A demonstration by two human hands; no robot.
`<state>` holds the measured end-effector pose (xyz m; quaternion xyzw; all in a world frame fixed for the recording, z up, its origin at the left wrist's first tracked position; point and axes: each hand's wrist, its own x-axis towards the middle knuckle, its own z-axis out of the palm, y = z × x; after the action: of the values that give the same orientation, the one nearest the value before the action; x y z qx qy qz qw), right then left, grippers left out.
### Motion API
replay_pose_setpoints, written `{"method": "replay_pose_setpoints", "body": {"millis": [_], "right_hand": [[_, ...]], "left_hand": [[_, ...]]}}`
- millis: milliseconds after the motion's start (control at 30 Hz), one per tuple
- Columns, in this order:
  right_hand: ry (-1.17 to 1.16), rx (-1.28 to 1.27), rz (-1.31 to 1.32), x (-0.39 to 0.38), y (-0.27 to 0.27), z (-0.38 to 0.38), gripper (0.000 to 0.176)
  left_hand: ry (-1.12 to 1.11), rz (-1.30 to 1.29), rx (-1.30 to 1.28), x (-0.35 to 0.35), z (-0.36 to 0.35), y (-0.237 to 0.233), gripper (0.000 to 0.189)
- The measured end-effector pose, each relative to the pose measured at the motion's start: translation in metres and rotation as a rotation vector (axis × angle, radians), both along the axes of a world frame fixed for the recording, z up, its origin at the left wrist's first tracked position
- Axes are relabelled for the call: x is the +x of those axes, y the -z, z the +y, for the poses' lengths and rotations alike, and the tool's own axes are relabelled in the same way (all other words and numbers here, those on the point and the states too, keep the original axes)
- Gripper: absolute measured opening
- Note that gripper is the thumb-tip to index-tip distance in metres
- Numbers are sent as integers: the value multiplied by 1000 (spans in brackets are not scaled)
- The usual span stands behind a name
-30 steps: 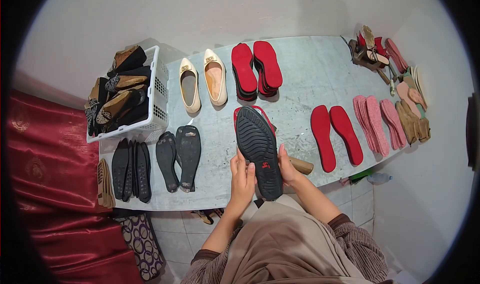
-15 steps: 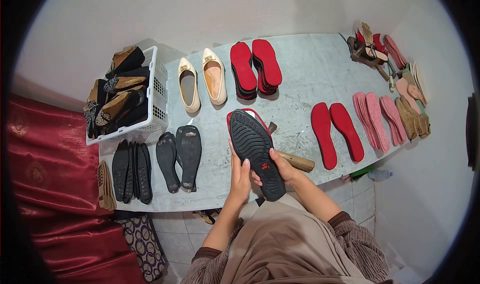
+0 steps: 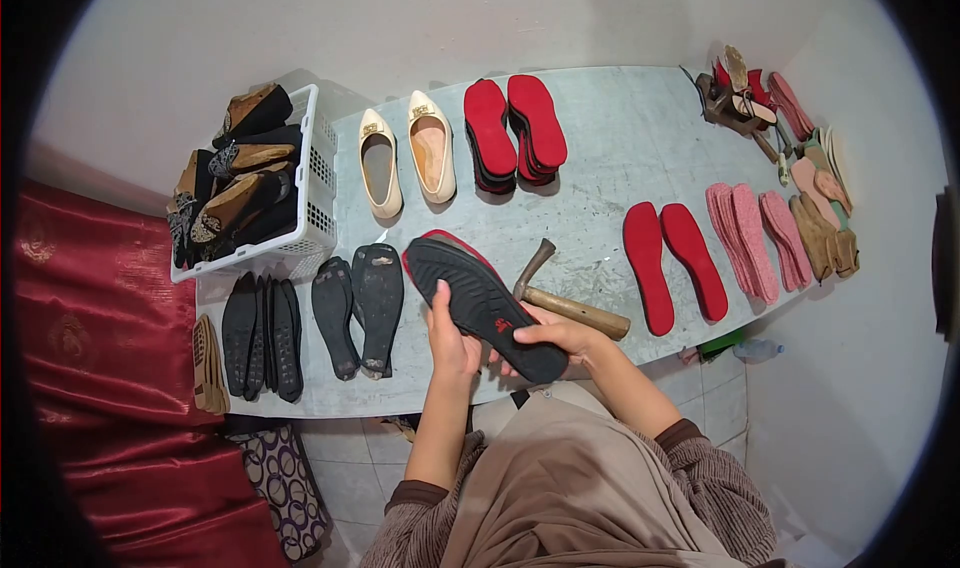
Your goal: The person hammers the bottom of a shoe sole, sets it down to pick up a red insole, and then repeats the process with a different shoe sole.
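Between my two hands is a black ridged shoe sole [image 3: 468,293] with red marks near its heel and a red insole edge [image 3: 470,246] showing along the far side. My left hand [image 3: 452,336] grips its left edge, thumb on the ridged face. At the heel end, my right hand [image 3: 560,336] clasps it with the thumb on top and fingers beneath. A hammer [image 3: 575,311] with a wooden handle lies on the table just beyond my right hand. Left of the held sole lie two black soles [image 3: 377,308], one partly over the other.
A white basket [image 3: 318,183] of black shoes stands at the left. Cream shoes [image 3: 431,153] and stacked red insoles [image 3: 537,123] sit at the back. Red insoles [image 3: 693,263], pink insoles [image 3: 742,243] and tools [image 3: 735,103] lie to the right. More black soles [image 3: 262,338] are near the left edge.
The held sole has turned, its toe swinging left and its heel staying near my body. My left hand has shifted left along it. The hammer's head is now uncovered.
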<state>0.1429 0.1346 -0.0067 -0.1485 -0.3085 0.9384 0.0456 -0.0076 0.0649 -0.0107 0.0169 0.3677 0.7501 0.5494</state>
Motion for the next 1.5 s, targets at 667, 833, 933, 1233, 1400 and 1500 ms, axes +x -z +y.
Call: {"method": "replay_pose_setpoints", "body": {"millis": [667, 833, 933, 1233, 1400, 1500], "right_hand": [[-114, -214, -84, -6, 12, -19, 48], [-99, -196, -36, -6, 10, -25, 48], [-26, -187, -35, -10, 5, -28, 47], [328, 986, -427, -19, 28, -36, 41], [342, 1200, -535, -22, 19, -37, 44], [331, 1185, -550, -22, 22, -38, 43]], "left_hand": [[28, -107, 566, -14, -5, 2, 65], [-1, -31, 483, -7, -10, -4, 62], [50, 232, 446, 5, -13, -5, 55], [-137, 260, 1, 10, -6, -1, 35], [-196, 61, -88, 3, -8, 0, 46], [-188, -84, -11, 5, -11, -6, 48]]}}
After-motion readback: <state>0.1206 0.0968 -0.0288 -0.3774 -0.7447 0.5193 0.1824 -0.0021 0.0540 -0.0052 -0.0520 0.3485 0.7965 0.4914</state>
